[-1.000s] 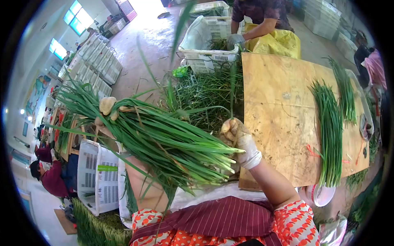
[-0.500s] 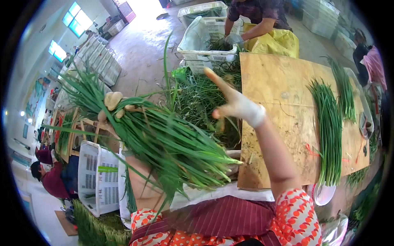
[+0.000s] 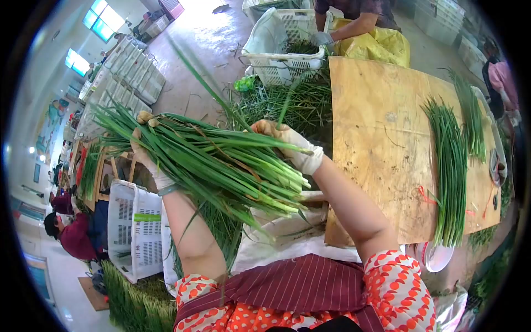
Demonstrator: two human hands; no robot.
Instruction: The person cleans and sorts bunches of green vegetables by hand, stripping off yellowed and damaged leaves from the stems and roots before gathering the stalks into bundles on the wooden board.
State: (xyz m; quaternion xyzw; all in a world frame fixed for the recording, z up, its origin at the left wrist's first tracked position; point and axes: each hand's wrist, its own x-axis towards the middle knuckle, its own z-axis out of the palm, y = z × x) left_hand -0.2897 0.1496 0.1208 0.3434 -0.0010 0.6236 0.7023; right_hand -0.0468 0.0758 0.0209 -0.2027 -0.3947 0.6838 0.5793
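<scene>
A thick bunch of green chives (image 3: 221, 166) lies across my left hand (image 3: 145, 154), leaf tips to the left and pale stem ends to the right. The gloved fingers of this hand wrap around it from beneath, with fingertips showing on top. My right hand (image 3: 290, 145), also gloved, is at the far upper side of the bunch near the pale ends. Its fingers are curled together on a chive leaf; a long loose blade runs up and left from them. The bunch hides part of both palms.
A wooden board (image 3: 381, 149) on the right bears laid-out chives (image 3: 447, 171) and red ties (image 3: 425, 196). Loose trimmings (image 3: 276, 102) heap ahead, before a white crate (image 3: 282, 69) where another person works. Another white crate (image 3: 135, 232) stands at left.
My right hand has come down and left from open in the air to close at the bunch. The bunch is turned flatter, and a long blade now sticks out up-left.
</scene>
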